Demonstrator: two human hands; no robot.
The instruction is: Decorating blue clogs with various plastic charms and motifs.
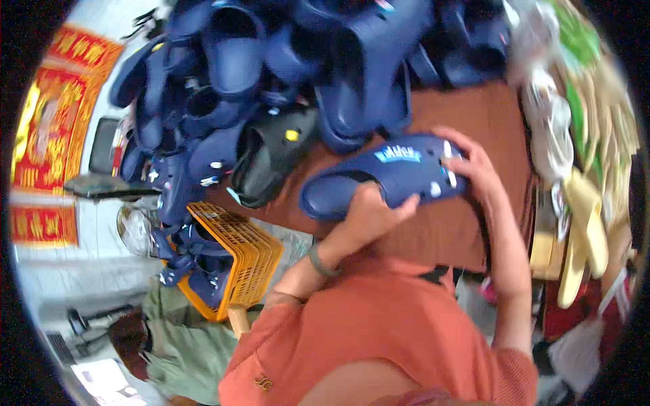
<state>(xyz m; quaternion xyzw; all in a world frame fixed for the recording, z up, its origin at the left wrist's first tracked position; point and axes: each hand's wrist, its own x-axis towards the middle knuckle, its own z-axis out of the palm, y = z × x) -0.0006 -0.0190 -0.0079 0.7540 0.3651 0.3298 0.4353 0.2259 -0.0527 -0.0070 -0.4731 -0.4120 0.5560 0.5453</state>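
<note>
A navy blue clog (345, 177) lies on its side lengthwise across the brown tabletop in front of me, its toe pointing right. My left hand (376, 215) grips it from the near side, with some fingers inside the foot opening. At the toe, my right hand (472, 168) is closed around the edge, fingertips against small white charms (448, 166). A light blue lettered charm (399, 154) sits on the upper. Just left of it rests a black clog (277, 152) with a yellow charm. Part of the toe is hidden by my right hand.
Many navy clogs (233, 51) are heaped at the back and left. An orange plastic crate (261, 264) with more clogs stands at the left. A phone-like dark device (112, 186) is beyond it. Pale yellow footwear (581, 230) and white shoes (550, 128) line the right side.
</note>
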